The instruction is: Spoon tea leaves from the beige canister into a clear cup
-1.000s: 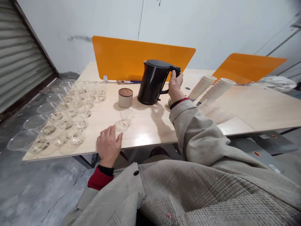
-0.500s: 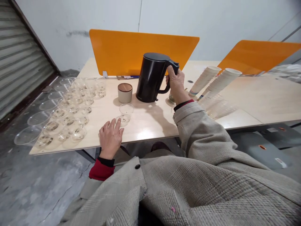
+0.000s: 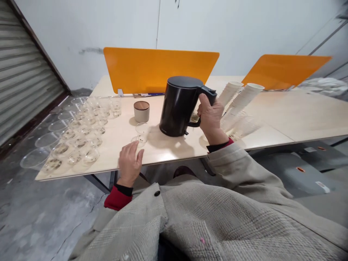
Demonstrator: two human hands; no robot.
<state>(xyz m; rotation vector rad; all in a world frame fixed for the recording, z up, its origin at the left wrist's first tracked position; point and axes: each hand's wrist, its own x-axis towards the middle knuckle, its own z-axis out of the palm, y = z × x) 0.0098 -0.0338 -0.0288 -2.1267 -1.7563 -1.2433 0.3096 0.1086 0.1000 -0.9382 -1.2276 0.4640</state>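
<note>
The right hand (image 3: 210,119) is wrapped around the handle of a black kettle (image 3: 179,106), with the fingers curled tight on it. The kettle is upright over the middle of the table (image 3: 272,119), and I cannot tell if its bottom touches the top. The left hand (image 3: 129,163) lies flat on the near edge of the table with its fingers a little spread, holding nothing. A small clear cup (image 3: 141,131) stands just past the fingertips, near the kettle. Behind the cup is a little round jar with a brown lid (image 3: 141,111). Many more clear cups (image 3: 81,130) sit in rows at the left end. Stacks of paper cups (image 3: 239,98) lie on their sides to the right, near an orange board (image 3: 160,69).
</note>
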